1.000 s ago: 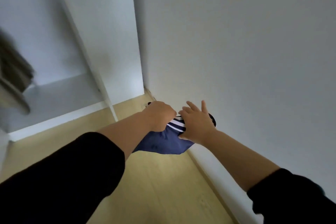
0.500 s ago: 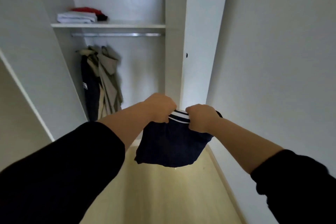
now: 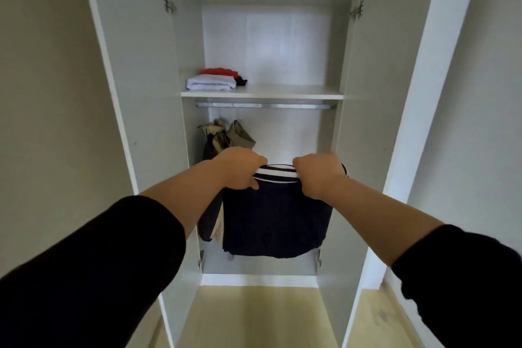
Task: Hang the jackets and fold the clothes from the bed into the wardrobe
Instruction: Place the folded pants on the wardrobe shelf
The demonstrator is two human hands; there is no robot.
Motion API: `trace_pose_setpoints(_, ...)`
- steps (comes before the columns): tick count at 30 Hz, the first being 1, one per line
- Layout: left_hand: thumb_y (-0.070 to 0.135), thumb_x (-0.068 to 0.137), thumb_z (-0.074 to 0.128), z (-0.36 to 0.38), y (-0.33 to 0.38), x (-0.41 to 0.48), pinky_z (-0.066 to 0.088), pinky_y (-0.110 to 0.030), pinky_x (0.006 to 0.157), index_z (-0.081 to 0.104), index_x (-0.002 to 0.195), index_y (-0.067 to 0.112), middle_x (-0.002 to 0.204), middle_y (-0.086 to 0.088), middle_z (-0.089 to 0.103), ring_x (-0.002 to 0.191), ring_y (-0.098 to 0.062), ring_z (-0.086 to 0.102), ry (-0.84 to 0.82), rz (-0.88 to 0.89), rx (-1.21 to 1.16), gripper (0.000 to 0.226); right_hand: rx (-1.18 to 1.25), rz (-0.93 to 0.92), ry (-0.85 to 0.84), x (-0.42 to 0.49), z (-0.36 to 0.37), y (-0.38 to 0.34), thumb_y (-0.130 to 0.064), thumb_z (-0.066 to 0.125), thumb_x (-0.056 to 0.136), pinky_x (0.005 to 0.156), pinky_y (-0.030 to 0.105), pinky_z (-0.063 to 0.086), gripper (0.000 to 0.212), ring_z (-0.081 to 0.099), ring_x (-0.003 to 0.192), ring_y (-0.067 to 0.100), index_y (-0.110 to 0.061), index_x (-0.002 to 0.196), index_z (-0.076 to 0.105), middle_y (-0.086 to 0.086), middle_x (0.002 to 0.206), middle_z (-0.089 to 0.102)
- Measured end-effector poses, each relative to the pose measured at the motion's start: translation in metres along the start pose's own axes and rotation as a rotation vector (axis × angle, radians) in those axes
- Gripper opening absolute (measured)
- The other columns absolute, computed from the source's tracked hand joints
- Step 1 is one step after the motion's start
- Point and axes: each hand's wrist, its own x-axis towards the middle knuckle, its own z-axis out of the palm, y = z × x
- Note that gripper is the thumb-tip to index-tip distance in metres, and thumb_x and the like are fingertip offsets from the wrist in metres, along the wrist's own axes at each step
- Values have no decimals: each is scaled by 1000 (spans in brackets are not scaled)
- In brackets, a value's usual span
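Observation:
A navy garment (image 3: 275, 220) with a white-striped band hangs in front of the open wardrobe. My left hand (image 3: 240, 171) grips the band's left end and my right hand (image 3: 316, 175) grips its right end, both fists closed on the fabric. Inside the wardrobe, a shelf (image 3: 282, 92) carries a folded white piece (image 3: 210, 83) with a red piece (image 3: 221, 71) behind it. Below the shelf runs a metal rail (image 3: 265, 105), and beige and dark jackets (image 3: 223, 138) hang at its left end, partly hidden behind my left arm and the garment.
Both white wardrobe doors stand open, the left door (image 3: 135, 79) and the right door (image 3: 395, 93) flanking the opening. Pale wooden floor (image 3: 254, 316) lies below. Plain walls are on both sides. The right part of the shelf and rail is bare.
My view has swung from the wall and floor round to face the open wardrobe. My right hand went from open against the garment to gripping its band. The garment now hangs spread between both hands.

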Motion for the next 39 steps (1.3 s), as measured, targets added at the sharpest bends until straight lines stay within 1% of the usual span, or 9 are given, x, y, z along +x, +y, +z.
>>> trace_pose_setpoints(5,37,85,67,-1,-66,49,39,-28,69,53,123,21,105,-3,64,96,-22,59,134,-35,-60,43,-27,17,108,82,-5,8,-11,50,83,69,30,29,12,33,53,13,-22,82,45,-6,64,37)
trace_pose_setpoints(13,36,87,66,-17,-175,185,36,-26,79,44,139,25,114,-3,63,110,-25,55,229,-149,-90,57,27,7,194,260,12,61,-12,52,82,58,28,35,7,43,58,16,-19,84,52,-6,65,41)
trace_pose_setpoints(19,26,83,71,-34,-253,303,45,-29,81,61,116,17,105,0,66,98,-19,60,243,-146,-267,36,273,23,-49,408,20,122,-14,52,81,63,26,42,5,53,72,19,-17,78,52,-3,77,51)
trace_pose_setpoints(24,21,82,73,-53,-316,388,48,-30,84,65,108,18,101,4,65,94,-16,60,254,-131,-419,28,144,12,-241,510,1,161,1,56,75,47,20,34,26,42,53,14,-9,54,45,2,61,45)
trace_pose_setpoints(26,26,84,70,-72,-345,423,44,-29,76,62,107,20,98,6,61,89,-15,55,385,-174,-289,25,163,54,-125,552,-13,178,0,55,76,46,19,35,24,44,54,15,-9,56,45,2,62,46)
trace_pose_setpoints(29,24,84,63,-104,-383,468,35,-30,65,57,96,20,83,3,55,83,-21,55,749,-243,123,14,214,201,363,609,-32,194,-10,55,76,61,26,39,6,49,60,19,-14,75,52,1,70,52)
trace_pose_setpoints(33,1,68,63,-110,-436,515,27,-32,66,51,83,13,77,-5,55,74,-27,51,1090,-218,386,23,-174,222,868,671,-19,198,1,59,67,76,36,32,23,49,67,27,-12,84,50,6,77,56)
trace_pose_setpoints(35,6,72,62,-82,-458,541,34,-34,73,54,94,12,87,-7,59,80,-27,53,1052,-175,416,24,-285,181,848,696,12,197,1,60,67,83,39,35,31,55,80,30,-10,96,55,8,87,60)
trace_pose_setpoints(39,8,81,55,10,-473,588,31,-33,82,46,120,14,115,-6,52,105,-26,49,619,-111,425,41,-295,77,452,721,104,181,-6,52,80,88,35,32,45,52,104,29,-13,124,45,6,114,54)
